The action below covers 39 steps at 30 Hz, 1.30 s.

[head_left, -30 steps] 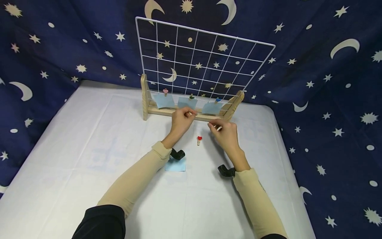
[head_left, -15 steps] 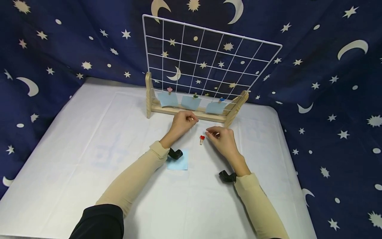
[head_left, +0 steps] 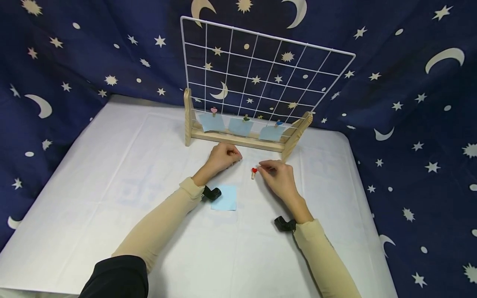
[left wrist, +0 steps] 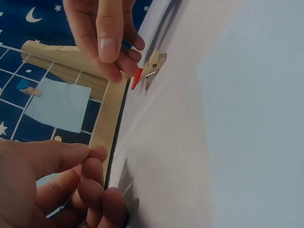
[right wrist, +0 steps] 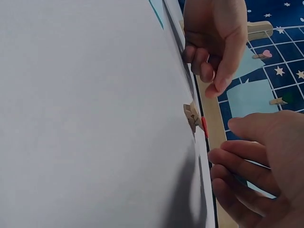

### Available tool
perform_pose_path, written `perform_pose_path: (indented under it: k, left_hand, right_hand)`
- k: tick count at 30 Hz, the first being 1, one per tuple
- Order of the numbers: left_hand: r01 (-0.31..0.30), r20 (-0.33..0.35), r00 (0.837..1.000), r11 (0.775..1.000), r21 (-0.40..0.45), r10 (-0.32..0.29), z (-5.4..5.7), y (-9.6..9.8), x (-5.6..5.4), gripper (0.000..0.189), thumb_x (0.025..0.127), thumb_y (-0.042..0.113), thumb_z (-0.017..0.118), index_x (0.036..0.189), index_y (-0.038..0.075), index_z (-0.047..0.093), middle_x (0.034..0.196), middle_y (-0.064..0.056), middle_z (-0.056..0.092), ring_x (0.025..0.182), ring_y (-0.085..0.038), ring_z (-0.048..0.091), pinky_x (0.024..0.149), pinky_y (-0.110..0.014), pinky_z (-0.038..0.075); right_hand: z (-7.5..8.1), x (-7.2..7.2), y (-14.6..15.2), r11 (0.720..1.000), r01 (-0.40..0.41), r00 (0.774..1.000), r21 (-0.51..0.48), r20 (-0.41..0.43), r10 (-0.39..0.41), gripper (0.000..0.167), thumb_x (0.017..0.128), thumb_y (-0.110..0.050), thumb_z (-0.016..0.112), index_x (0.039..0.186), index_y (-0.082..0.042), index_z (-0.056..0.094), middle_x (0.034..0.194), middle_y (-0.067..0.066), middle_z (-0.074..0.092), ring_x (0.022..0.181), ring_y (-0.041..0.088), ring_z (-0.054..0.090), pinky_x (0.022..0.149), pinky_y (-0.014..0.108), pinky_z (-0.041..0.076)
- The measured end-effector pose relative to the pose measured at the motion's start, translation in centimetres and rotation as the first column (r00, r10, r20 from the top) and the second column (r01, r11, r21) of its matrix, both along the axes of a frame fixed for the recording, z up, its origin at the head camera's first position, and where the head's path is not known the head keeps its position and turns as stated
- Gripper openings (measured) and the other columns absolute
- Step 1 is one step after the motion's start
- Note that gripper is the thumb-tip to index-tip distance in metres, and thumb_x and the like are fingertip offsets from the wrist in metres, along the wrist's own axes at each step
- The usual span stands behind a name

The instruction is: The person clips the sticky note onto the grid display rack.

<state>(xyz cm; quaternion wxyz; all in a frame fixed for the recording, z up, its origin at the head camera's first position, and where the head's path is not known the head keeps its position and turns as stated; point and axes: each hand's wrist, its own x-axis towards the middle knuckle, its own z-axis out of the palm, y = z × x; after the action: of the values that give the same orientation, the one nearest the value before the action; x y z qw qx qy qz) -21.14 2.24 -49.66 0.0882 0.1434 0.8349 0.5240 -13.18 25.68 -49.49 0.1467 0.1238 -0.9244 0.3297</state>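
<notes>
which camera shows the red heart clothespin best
The left wrist view: the clothespin looks large, its metal spring visible, though the red heart is nearly edge-on. The right wrist view also shows it side-on; the head view shows the heart's shape, but small.

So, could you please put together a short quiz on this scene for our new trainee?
1. Count: how many blue notes hang on the white wire grid?
2. Multiple choice: in the head view, what colour is the clip on the middle hanging note? (a) pink, (b) green, (c) blue
3. True or false: the red heart clip is nearer the right hand than the left hand.

Key: 1. Three. 2. b, the green clip. 3. True.
</notes>
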Motion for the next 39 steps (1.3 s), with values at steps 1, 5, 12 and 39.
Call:
perform_pose_path:
  k: [1, 5, 12, 39]
  left_hand:
    - [0.008, 0.010, 1.000, 1.000, 0.010, -0.008, -0.1, -0.2, 0.0, 0.010, 0.094, 0.016, 0.078, 0.088, 0.009, 0.081, 0.067, -0.001, 0.068, 0.053, -0.007, 0.055, 0.058, -0.024, 0.043]
    - [0.038, 0.043, 0.998, 0.999, 0.027, -0.039, -0.4, -1.0, 0.2, 0.011, 0.096, 0.015, 0.076, 0.088, 0.007, 0.080, 0.067, -0.003, 0.069, 0.049, -0.008, 0.056, 0.053, -0.023, 0.045]
    - [0.048, 0.048, 0.998, 0.999, 0.023, -0.049, -0.7, -1.9, 0.4, 0.012, 0.097, 0.013, 0.075, 0.088, 0.006, 0.080, 0.068, -0.006, 0.071, 0.048, -0.008, 0.055, 0.051, -0.022, 0.042]
    - [0.139, 0.039, 0.990, 0.990, -0.013, -0.138, -0.9, -5.6, 3.1, 0.013, 0.098, 0.012, 0.073, 0.089, 0.005, 0.078, 0.067, -0.005, 0.070, 0.049, -0.012, 0.060, 0.052, -0.024, 0.049]
  right_hand:
    - [0.0, 0.1, 0.0, 1.000, 0.004, 1.000, -0.007, 0.009, -0.004, 0.019, 0.093, -0.016, 0.082, 0.108, -0.005, 0.082, 0.093, 0.007, 0.080, 0.083, 0.025, 0.074, 0.077, 0.043, 0.060]
    - [-0.3, 0.7, -0.3, 1.000, 0.007, 0.998, -0.016, 0.056, -0.006, 0.020, 0.093, -0.016, 0.082, 0.110, -0.006, 0.081, 0.095, 0.006, 0.081, 0.086, 0.024, 0.074, 0.080, 0.043, 0.060]
    - [-1.0, 1.0, -1.0, 0.999, 0.001, 0.998, -0.038, 0.056, 0.001, 0.023, 0.093, -0.018, 0.082, 0.114, -0.006, 0.080, 0.100, 0.007, 0.080, 0.093, 0.024, 0.074, 0.084, 0.043, 0.060]
    - [-2.0, 1.5, -0.7, 0.998, 0.033, 0.999, -0.050, 0.005, -0.033, 0.027, 0.090, -0.020, 0.086, 0.114, -0.009, 0.081, 0.108, 0.007, 0.077, 0.094, 0.023, 0.065, 0.081, 0.036, 0.051]
